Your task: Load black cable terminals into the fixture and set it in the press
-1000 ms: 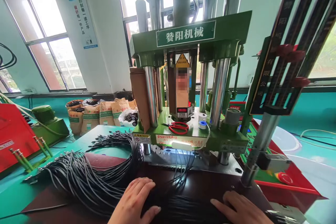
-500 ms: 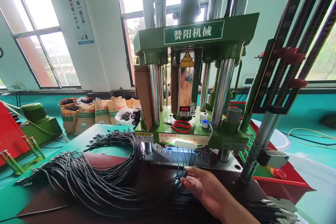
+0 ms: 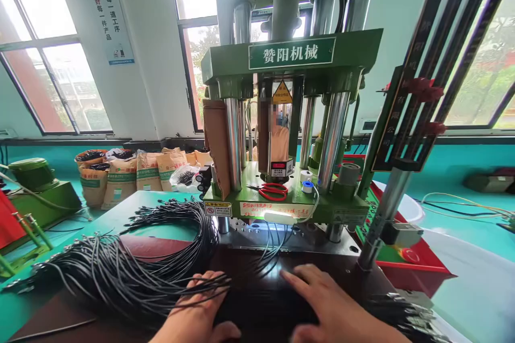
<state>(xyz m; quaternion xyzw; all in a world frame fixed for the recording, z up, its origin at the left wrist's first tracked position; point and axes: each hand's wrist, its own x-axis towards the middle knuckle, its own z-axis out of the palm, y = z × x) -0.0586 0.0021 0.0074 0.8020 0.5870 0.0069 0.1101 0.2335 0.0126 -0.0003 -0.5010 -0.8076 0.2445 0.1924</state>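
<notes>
A thick bundle of thin black cables (image 3: 132, 268) lies across the dark table, curling left and back toward the green press machine (image 3: 289, 134). My left hand (image 3: 199, 313) rests flat on the cables at the bottom centre, fingers spread, with a few strands crossing over its fingertips. My right hand (image 3: 325, 305) lies flat on the dark table surface just right of it, fingers pointing left toward several cable ends that run into the machine's lit slot (image 3: 277, 225).
Red scissors (image 3: 273, 191) and small tape rolls (image 3: 306, 183) sit on the machine's green base. A dark slotted rail (image 3: 426, 86) stands at the right, a red tray (image 3: 406, 268) below it. Sacks (image 3: 132, 174) line the back wall. More cable ends (image 3: 406, 313) lie bottom right.
My left hand has come back into view and laid itself on the cables. My right hand has drawn back toward me from the cable ends. The view has shifted slightly right.
</notes>
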